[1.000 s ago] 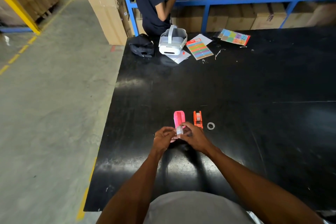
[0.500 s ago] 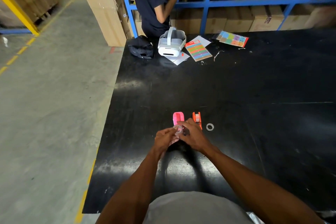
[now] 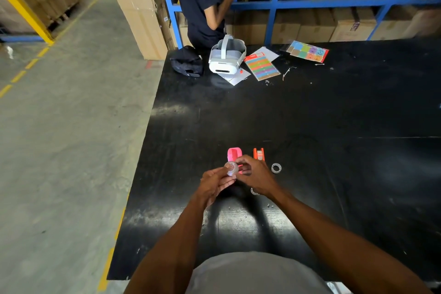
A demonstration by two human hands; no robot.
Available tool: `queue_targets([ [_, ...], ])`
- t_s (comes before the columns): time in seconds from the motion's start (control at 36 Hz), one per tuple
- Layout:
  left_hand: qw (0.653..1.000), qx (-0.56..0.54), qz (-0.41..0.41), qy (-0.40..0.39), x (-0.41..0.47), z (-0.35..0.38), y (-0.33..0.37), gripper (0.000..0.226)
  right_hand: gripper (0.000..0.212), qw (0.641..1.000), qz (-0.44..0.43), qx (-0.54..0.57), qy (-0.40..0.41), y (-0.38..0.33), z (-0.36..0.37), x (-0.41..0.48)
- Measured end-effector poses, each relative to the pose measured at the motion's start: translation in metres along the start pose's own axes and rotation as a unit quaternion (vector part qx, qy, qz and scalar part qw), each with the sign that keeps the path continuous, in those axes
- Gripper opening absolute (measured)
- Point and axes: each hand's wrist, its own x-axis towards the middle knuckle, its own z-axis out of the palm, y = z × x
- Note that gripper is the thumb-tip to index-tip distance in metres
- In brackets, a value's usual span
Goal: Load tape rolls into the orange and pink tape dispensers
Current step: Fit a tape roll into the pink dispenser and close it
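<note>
While both hands pinch it, left hand (image 3: 216, 180) and right hand (image 3: 254, 175) clamp the tape roll (image 3: 231, 168) above the table (image 3: 310, 126). Pink dispenser (image 3: 233, 154) just beyond, seemingly empty; orange dispenser (image 3: 259, 153) beside. Fingertip grip could slip, dropping it.

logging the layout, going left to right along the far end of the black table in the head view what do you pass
black cap → white headset → striped colour card → colour-grid card
</note>
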Motion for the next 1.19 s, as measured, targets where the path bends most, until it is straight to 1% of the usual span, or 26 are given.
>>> queue_targets([
  [0.11,0.999,-0.019,0.02,0.018,0.003,0.004,0.001,0.032,0.028,0.998,0.002,-0.023,0.05,0.001,0.006,0.003],
  [0.22,0.998,-0.042,0.037,0.027,0.002,0.008,0.004,0.028,0.015,0.994,-0.012,-0.037,0.106,-0.002,0.012,0.003],
  [0.42,0.998,-0.029,0.051,0.03,0.001,0.005,0.002,0.028,0.006,0.995,-0.01,-0.018,0.096,-0.004,0.011,0.003],
  [0.53,0.997,0.008,0.058,0.058,0.006,0.004,0.001,0.031,0.006,0.995,-0.047,-0.047,0.08,0.005,0.011,0.003],
  [0.67,0.989,0.102,0.049,0.098,0.011,0.007,0.001,0.029,0.011,0.992,-0.071,-0.067,0.079,0.015,0.009,0.001],
  [0.72,0.981,0.152,0.04,0.113,0.014,0.008,0.003,0.03,0.023,0.991,-0.078,-0.08,0.076,0.015,0.007,-0.001],
  [0.78,0.971,0.194,0.033,0.133,0.016,0.008,0.003,0.031,0.034,0.992,-0.059,-0.101,0.055,0.017,0.008,-0.002],
  [0.81,0.965,0.216,0.031,0.144,0.017,0.008,0.004,0.034,0.035,0.991,-0.053,-0.115,0.044,0.017,0.009,-0.002],
  [0.89,0.951,0.26,0.04,0.161,0.03,0.003,-0.003,0.049,0.032,0.989,-0.047,-0.138,0.039,0.019,0.015,-0.002],
  [1.0,0.937,0.292,0.056,0.182,0.023,0.015,0.003,0.03,0.03,0.987,-0.026,-0.149,0.059,0.015,0.02,0.001],
  [1.11,0.937,0.292,0.053,0.183,0.025,0.02,0.004,0.031,0.03,0.984,0.007,-0.167,0.061,0.015,0.026,0.005],
  [1.19,0.939,0.289,0.025,0.185,0.033,0.018,0.006,0.037,0.02,0.981,0.037,-0.179,0.064,0.017,0.029,0.01],
])
